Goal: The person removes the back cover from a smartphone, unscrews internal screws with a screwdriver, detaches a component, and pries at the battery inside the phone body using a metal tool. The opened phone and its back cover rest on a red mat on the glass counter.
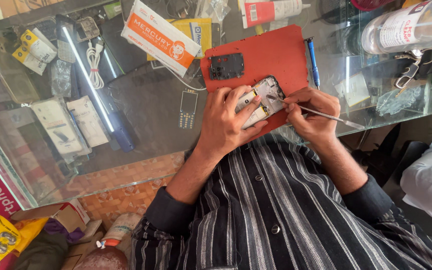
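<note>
Keypad phone (188, 108): lies alone on the glass counter (146, 115), left of the mat
Black cover plate (226, 66): on the red mat (271, 50), above the hands
Left hand (228, 120): fingers wrapped over the opened phone (263, 100), pinning it to the mat's near edge
Right hand (311, 112): fingers pinched together on metal tweezers (326, 116); tip touching the phone's inside
Blue screwdriver (313, 62): along the mat's right edge

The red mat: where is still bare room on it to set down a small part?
The red mat is bare along its far edge, between the black cover plate and the blue screwdriver. Its near half is crowded: the left hand holds the opened phone, and the right hand works a thin metal tool there.
</note>
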